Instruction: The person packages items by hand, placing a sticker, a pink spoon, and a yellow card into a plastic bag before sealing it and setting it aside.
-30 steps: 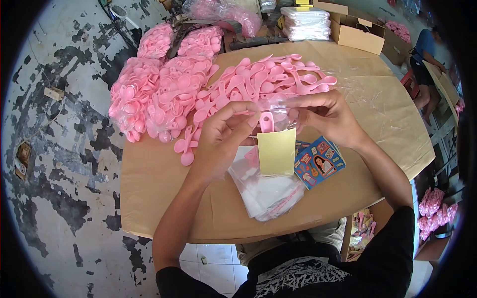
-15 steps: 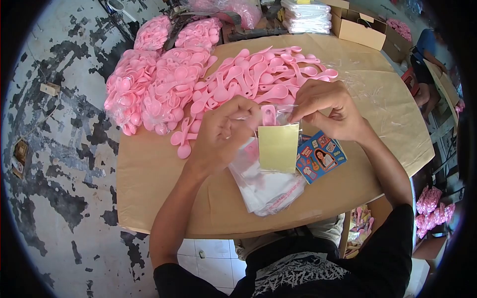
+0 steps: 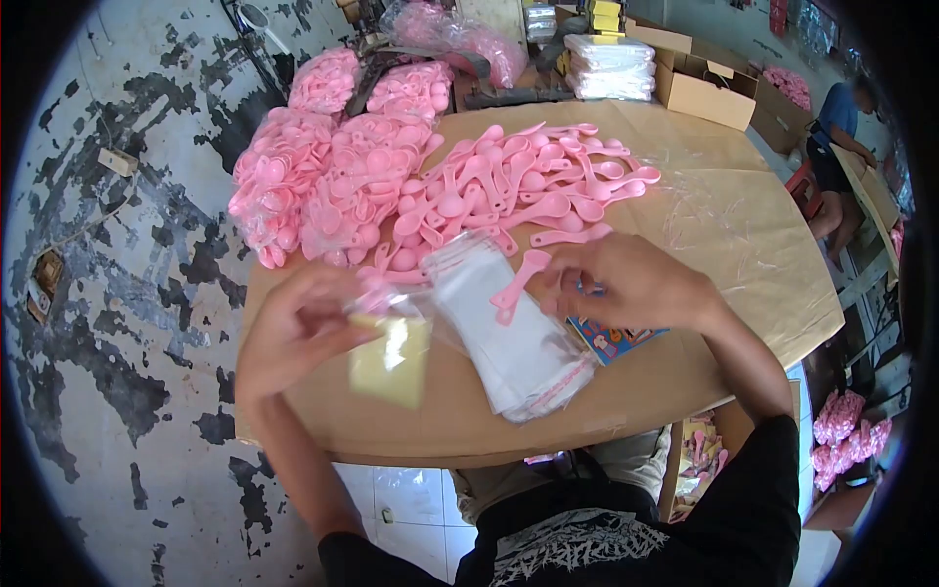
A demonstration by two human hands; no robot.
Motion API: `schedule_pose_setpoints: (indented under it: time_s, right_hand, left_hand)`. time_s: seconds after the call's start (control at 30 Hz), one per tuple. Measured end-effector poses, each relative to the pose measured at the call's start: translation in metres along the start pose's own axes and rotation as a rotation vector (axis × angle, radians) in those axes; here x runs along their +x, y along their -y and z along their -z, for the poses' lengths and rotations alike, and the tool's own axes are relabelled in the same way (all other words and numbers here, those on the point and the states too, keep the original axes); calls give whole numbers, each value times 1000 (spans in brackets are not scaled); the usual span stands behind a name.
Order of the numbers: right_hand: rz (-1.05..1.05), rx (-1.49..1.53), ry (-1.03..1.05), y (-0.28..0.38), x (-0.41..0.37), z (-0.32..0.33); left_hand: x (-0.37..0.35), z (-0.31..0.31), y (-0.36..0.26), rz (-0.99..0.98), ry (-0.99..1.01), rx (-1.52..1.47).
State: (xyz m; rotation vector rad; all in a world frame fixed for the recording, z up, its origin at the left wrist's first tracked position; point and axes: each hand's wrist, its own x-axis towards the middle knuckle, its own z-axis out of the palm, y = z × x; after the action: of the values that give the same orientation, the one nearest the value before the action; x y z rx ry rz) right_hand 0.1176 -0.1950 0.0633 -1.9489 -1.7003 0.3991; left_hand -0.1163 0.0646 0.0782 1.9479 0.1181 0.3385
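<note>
My left hand (image 3: pixel 298 328) pinches the top of a small clear plastic bag, slightly blurred, with a pale yellow card (image 3: pixel 389 367) and a pink spoon inside it. Over the table's middle, my right hand (image 3: pixel 631 284) has its fingers loosely curled and apart, fingertips beside a pink measuring spoon (image 3: pixel 518 287). That spoon overlaps a stack of clear plastic bags (image 3: pixel 509 342). Partly hidden under my right hand is a blue printed card (image 3: pixel 611 339). Beyond both hands spreads a heap of loose pink spoons (image 3: pixel 509 181).
Plastic sacks full of pink spoons (image 3: pixel 284 176) crowd the table's far left. At the back stand bundles of clear packaging (image 3: pixel 611 67) and an open cardboard box (image 3: pixel 706 90). Brown paper covers the table (image 3: pixel 753 264). A person (image 3: pixel 839 147) sits at the far right.
My left hand has moved left and down, carrying the bag with the yellow card. My right hand has let go of the bag and come lower, beside the spoon over the stack.
</note>
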Motion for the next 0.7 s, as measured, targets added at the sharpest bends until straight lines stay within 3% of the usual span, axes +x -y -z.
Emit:
schedule_pose_setpoints:
  time_s: [0.1, 0.17, 0.27, 0.37, 0.43, 0.5, 0.57, 0.7]
  right_hand:
    - [-142, -368, 122, 10, 5, -13]
    - [-127, -290, 90, 3, 7, -22]
    - [-148, -111, 67, 2, 9, -23]
    - [-67, -5, 26, -5, 8, -20]
    - [-47, 48, 33, -7, 8, -20]
    - [-13, 71, 8, -9, 6, -20]
    - [-9, 63, -27, -7, 3, -17]
    - [-53, 19, -165, -17, -12, 1]
  left_hand:
    - [-44, 53, 16, 242, -19, 68]
    - [-58, 78, 30, 303, -17, 110]
    - [-62, 88, 57, 290, -186, 193]
    - [-39, 42, 51, -177, -525, 1145]
    - [-22, -16, 16, -103, -243, 477]
    - [-11, -64, 24, -367, 186, 460]
    - [-1, -102, 19, -518, 339, 747]
    - [9, -111, 11, -519, 425, 815]
